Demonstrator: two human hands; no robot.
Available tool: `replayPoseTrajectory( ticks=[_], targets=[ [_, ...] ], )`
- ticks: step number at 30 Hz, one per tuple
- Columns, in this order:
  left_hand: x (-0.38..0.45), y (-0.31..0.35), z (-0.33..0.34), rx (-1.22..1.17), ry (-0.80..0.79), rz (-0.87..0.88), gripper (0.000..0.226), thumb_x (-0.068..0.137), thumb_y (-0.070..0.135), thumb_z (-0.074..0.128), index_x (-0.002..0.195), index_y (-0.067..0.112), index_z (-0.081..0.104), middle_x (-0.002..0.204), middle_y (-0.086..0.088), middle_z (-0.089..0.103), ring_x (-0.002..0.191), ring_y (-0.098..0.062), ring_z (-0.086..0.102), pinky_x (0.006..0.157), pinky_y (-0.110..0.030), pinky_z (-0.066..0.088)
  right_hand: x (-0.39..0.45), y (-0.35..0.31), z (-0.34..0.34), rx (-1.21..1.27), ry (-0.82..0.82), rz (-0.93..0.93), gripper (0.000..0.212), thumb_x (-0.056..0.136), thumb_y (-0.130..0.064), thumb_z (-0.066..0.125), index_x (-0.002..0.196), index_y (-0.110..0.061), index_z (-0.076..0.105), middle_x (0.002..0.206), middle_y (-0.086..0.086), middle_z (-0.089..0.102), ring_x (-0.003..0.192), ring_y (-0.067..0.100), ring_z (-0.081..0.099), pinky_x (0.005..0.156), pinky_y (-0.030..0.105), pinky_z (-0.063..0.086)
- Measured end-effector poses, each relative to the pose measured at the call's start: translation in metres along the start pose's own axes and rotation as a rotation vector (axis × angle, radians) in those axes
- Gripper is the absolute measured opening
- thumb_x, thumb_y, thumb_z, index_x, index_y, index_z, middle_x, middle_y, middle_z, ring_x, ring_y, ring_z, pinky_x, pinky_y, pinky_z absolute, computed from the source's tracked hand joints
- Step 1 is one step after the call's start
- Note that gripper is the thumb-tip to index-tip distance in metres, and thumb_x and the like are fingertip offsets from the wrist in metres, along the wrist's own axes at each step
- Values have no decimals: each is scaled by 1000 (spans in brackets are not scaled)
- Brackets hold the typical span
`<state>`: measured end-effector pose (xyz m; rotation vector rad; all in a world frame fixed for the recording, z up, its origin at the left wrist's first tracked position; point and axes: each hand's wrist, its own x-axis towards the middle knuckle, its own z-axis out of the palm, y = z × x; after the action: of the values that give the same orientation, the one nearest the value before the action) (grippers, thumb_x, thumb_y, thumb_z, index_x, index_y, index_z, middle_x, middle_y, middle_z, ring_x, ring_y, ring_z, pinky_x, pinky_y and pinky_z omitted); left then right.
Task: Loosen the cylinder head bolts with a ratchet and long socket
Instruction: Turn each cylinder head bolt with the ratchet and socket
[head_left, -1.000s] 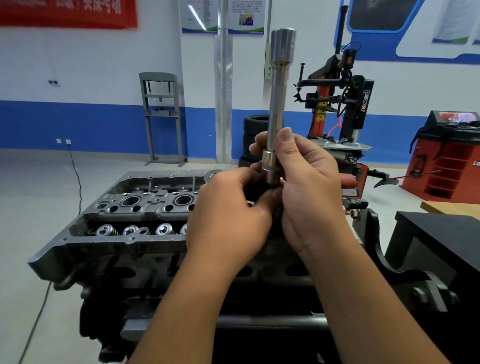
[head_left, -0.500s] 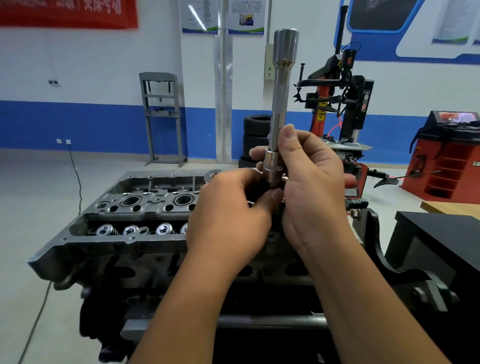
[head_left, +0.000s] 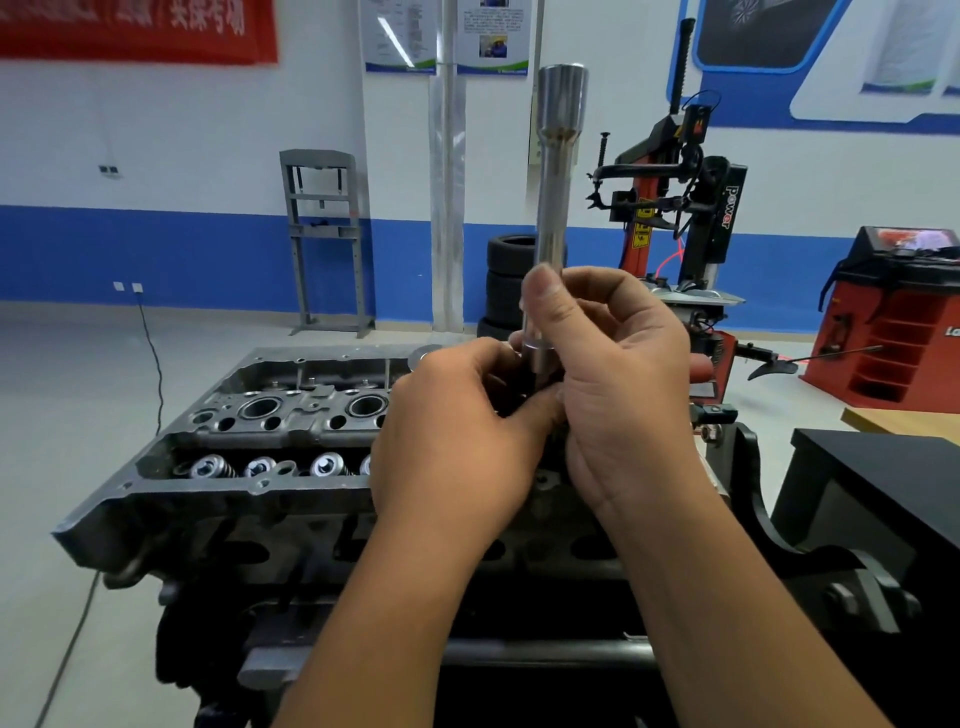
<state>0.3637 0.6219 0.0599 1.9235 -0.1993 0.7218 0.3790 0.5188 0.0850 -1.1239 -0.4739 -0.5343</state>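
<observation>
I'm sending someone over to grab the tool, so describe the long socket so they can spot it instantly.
Find the grey cylinder head on its stand. Just above it, the right hand holds the long socket upright: a slim polished steel tube with a wider cup end on top.

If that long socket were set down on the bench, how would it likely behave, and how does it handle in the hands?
The long socket looks like solid polished steel, so it is probably stiff and heavy for its size. Its round, smooth shaft would likely roll if laid flat and tip easily if stood on end. The glossy finish may be slippery; the right hand grips its lower end and the left hand steadies the base.
</observation>
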Motion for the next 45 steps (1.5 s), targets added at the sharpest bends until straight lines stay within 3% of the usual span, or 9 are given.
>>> replayPoseTrajectory(
  ticks=[4,7,13,19,25,30,33,37,45],
  targets=[
    [1,2,-1,-37,-57,21,20,87,46,76,104,37,79,90,20,78,88,-8,75,80,-47,62,-1,1,-1,-13,-11,-33,12,85,-29,79,82,-21,70,80,9,75,71,24,71,71,45,63],
    [2,4,-4,-85,-139,11,22,88,42,69,108,38,78,97,20,78,97,-9,74,87,-50,60,0,1,0,47,-17,11,13,92,-29,69,90,-17,67,88,16,76,78,23,74,69,38,61],
    [-1,2,1,6,14,6,23,81,54,80,98,39,77,87,21,76,86,-4,73,80,-43,62,0,1,0,-32,31,-31,17,82,-31,81,85,-19,71,74,3,69,67,18,66,70,40,60],
    [2,5,-3,-33,-130,8,26,83,47,69,106,39,77,96,22,77,94,-8,74,87,-46,61,2,1,-1,6,-21,23,22,96,-34,68,81,-22,79,80,8,73,73,23,64,74,37,59],
    [-2,3,2,34,36,7,24,82,51,81,100,36,77,88,18,76,85,-6,72,78,-43,62,0,2,0,-44,3,-28,10,84,-30,80,81,-23,74,76,2,70,70,19,67,72,43,62],
    [1,5,-4,-33,-127,12,24,89,42,70,111,36,77,98,19,78,93,-8,74,84,-49,61,1,2,0,-18,-21,-10,15,94,-28,68,85,-18,76,80,5,73,73,22,66,71,38,61],
    [0,4,-1,-13,-45,4,32,76,53,68,103,39,77,91,19,77,90,-10,74,82,-47,62,0,2,1,17,-48,19,17,101,-25,61,91,-17,72,84,10,76,74,21,69,73,39,60],
    [-3,5,1,34,40,-14,29,75,64,72,91,40,75,83,19,75,83,-6,72,75,-42,62,1,1,1,-26,-43,-10,9,88,-31,76,80,-26,75,80,9,74,72,23,68,73,40,61],
    [-1,7,-5,25,-134,28,23,85,46,65,106,42,75,96,19,77,95,-12,73,88,-48,59,2,-1,1,9,38,81,25,102,-30,61,83,-18,72,81,7,75,69,19,65,66,38,56]
  ],
)
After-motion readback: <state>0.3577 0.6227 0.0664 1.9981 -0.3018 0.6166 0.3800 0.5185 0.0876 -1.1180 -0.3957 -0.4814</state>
